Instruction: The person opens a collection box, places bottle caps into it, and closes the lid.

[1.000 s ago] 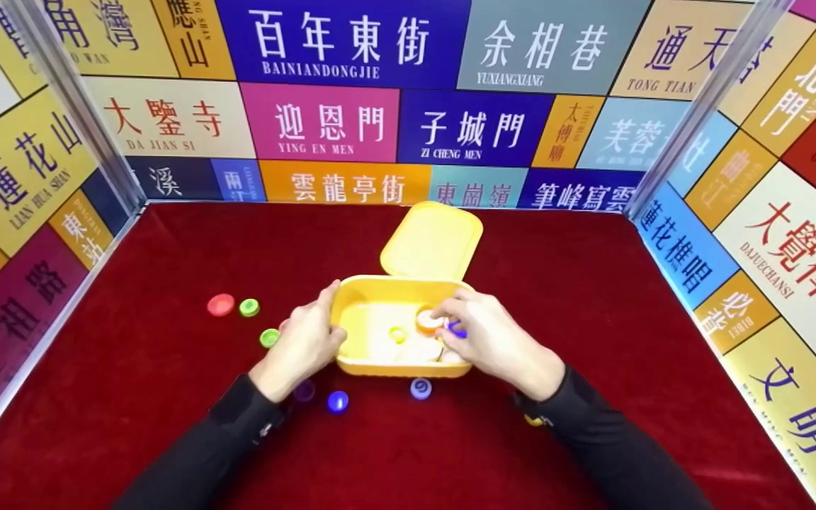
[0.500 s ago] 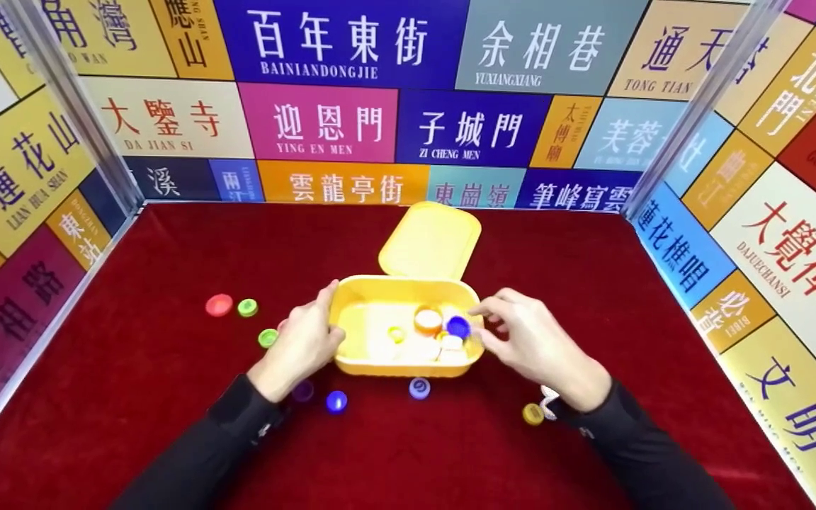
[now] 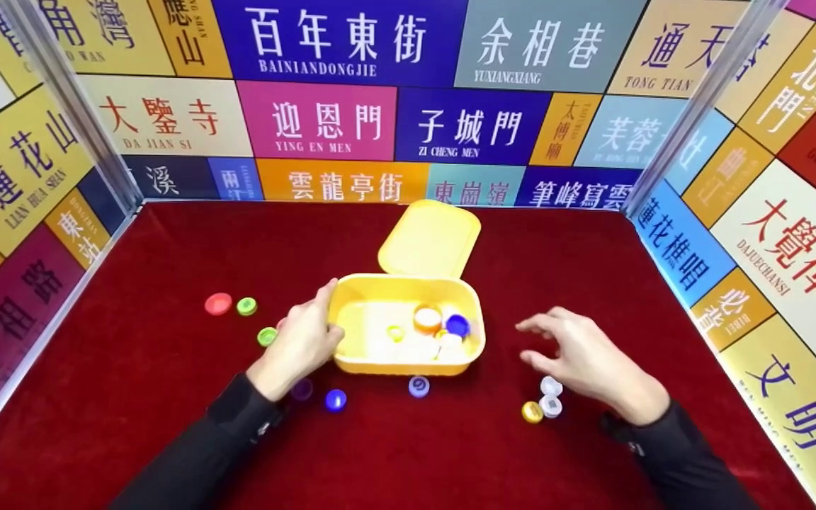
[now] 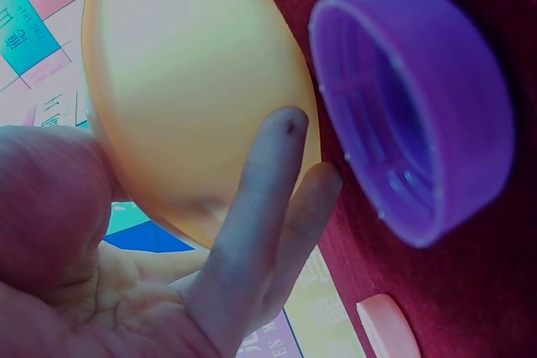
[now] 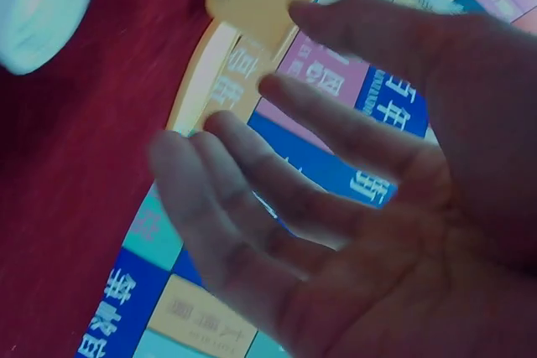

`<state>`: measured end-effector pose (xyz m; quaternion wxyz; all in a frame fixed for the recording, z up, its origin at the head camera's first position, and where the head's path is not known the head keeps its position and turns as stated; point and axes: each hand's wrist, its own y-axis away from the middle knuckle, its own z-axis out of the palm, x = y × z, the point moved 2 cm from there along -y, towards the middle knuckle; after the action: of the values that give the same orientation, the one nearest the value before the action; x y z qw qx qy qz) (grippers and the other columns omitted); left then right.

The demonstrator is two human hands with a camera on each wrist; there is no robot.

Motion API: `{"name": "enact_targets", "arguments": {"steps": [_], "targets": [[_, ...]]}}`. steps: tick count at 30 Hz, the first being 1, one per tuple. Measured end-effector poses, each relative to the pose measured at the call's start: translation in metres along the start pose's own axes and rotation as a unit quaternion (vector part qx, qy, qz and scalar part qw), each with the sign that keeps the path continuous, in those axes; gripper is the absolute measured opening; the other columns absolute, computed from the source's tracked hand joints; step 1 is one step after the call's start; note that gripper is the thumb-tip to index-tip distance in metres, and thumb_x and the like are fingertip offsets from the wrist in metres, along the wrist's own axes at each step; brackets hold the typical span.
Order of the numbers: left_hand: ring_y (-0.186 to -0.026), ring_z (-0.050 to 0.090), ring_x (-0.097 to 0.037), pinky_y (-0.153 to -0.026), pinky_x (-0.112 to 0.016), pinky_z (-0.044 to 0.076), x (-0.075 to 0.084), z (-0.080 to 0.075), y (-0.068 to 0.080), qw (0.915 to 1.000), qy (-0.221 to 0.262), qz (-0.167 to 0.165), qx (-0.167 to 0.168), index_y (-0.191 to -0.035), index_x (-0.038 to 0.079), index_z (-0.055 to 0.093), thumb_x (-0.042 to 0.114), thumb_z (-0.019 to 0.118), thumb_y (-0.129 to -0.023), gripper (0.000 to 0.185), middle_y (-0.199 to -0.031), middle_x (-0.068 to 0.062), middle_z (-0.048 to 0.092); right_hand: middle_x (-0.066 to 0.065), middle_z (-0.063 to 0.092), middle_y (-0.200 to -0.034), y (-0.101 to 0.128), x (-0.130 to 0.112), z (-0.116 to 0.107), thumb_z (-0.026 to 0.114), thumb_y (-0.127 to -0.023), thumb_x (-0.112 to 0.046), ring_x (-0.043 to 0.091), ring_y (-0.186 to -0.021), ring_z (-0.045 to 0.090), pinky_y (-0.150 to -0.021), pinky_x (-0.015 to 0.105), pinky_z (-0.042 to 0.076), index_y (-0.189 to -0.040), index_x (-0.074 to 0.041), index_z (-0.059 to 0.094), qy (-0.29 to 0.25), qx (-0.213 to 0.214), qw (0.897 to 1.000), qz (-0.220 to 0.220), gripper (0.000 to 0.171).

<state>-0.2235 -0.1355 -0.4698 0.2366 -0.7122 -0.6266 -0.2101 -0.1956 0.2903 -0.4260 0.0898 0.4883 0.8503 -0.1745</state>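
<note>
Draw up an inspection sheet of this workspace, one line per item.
Surface: red cloth, no spill visible.
Box: yellow box, open; inside, an orange cap, a dark-blue cap and pale pieces lost in glare.
Lid: yellow lid, off, lying beyond the box.
Loose caps: include a red cap, two green caps, a purple cap and a glossy blue cap leftward; a lilac cap in front; a yellow cap and two white caps rightward.
Other clutter: nothing seen.
Left hand: grips the box's left end.
Right hand: right of the box, holding nothing.
Cables: nothing seen.
Surroundings: sign-covered panels, metal posts at the corners.
</note>
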Motion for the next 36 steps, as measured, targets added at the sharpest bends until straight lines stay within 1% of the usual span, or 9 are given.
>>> {"name": "enact_targets", "arguments": {"steps": [4,7,11,17,25,28,32,34,36], "targets": [[-0.103,0.073,-0.036,-0.084,-0.041,0.061,0.001,0.000,0.000,1.0000,0.001,0.001,-0.002,-0.181,0.001,0.036,0.006,0.068,-0.104,0.084,-0.165,-0.029,0.066,0.006,0.078,-0.109,0.011,0.010,0.001,0.094,-0.097,-0.019,0.025,-0.098,0.073,-0.087,0.040,0.063,-0.127,-0.009,0.086,-0.001,-0.059,0.998,0.002,0.033],[-0.108,0.074,-0.037,-0.086,-0.043,0.062,0.001,-0.001,0.000,1.0000,-0.001,0.002,-0.001,-0.181,0.002,0.037,0.006,0.068,-0.104,0.083,-0.165,-0.029,0.066,0.005,0.079,-0.106,0.016,0.016,0.005,0.094,-0.096,-0.018,0.025,-0.097,0.073,-0.086,0.038,0.062,-0.121,-0.010,0.087,-0.011,-0.096,0.995,0.014,0.027],[-0.110,0.075,-0.038,-0.088,-0.045,0.062,0.002,-0.001,0.000,1.0000,-0.002,0.001,-0.002,-0.181,0.002,0.037,0.007,0.068,-0.105,0.083,-0.164,-0.029,0.067,0.002,0.078,-0.099,0.018,0.019,0.008,0.090,-0.094,-0.008,0.018,-0.092,0.070,-0.082,0.033,0.059,-0.111,-0.011,0.087,-0.019,-0.113,0.993,0.021,0.017],[-0.110,0.075,-0.037,-0.090,-0.046,0.063,0.001,-0.001,0.000,1.0000,0.000,-0.006,-0.004,-0.182,0.003,0.037,0.007,0.068,-0.105,0.083,-0.163,-0.029,0.068,-0.004,0.076,-0.088,0.017,0.021,0.011,0.081,-0.088,0.003,0.011,-0.084,0.063,-0.076,0.028,0.053,-0.096,-0.014,0.086,-0.020,-0.116,0.993,0.008,0.020],[-0.105,0.075,-0.037,-0.088,-0.046,0.064,0.001,-0.001,0.000,1.0000,0.002,-0.006,-0.005,-0.182,0.004,0.038,0.006,0.067,-0.104,0.083,-0.160,-0.029,0.070,-0.008,0.074,-0.082,0.014,0.021,0.011,0.080,-0.090,0.003,0.003,-0.077,0.057,-0.070,0.025,0.050,-0.091,-0.015,0.085,-0.029,-0.118,0.993,0.012,0.019],[-0.104,0.075,-0.037,-0.088,-0.045,0.064,0.001,-0.001,0.000,1.0000,0.003,-0.004,-0.005,-0.182,0.004,0.037,0.006,0.067,-0.105,0.083,-0.161,-0.028,0.069,-0.006,0.075,-0.083,0.011,0.019,0.009,0.080,-0.090,0.003,0.005,-0.076,0.060,-0.071,0.025,0.052,-0.092,-0.014,0.086,-0.031,-0.107,0.994,0.010,0.018],[-0.107,0.075,-0.037,-0.089,-0.045,0.064,0.001,-0.001,0.000,1.0000,0.003,-0.004,-0.004,-0.182,0.004,0.037,0.006,0.067,-0.105,0.083,-0.162,-0.028,0.068,-0.001,0.078,-0.089,0.003,0.012,0.006,0.082,-0.094,0.001,0.015,-0.079,0.069,-0.074,0.027,0.057,-0.098,-0.010,0.088,-0.028,-0.080,0.996,0.002,0.013],[-0.107,0.075,-0.037,-0.089,-0.045,0.064,0.001,-0.001,0.000,1.0000,0.003,-0.004,-0.003,-0.182,0.004,0.037,0.006,0.067,-0.105,0.083,-0.162,-0.028,0.069,0.002,0.078,-0.093,-0.003,0.007,0.005,0.084,-0.096,-0.001,0.021,-0.083,0.072,-0.076,0.029,0.060,-0.101,-0.010,0.088,-0.022,-0.061,0.998,-0.009,0.011],[-0.107,0.075,-0.037,-0.090,-0.045,0.064,0.000,-0.001,0.000,1.0000,0.003,-0.003,-0.001,-0.182,0.004,0.037,0.006,0.067,-0.104,0.083,-0.162,-0.028,0.069,0.004,0.079,-0.095,-0.010,0.001,0.004,0.084,-0.097,-0.001,0.022,-0.085,0.072,-0.077,0.030,0.061,-0.103,-0.010,0.089,-0.017,-0.040,0.999,-0.025,0.011]]}}
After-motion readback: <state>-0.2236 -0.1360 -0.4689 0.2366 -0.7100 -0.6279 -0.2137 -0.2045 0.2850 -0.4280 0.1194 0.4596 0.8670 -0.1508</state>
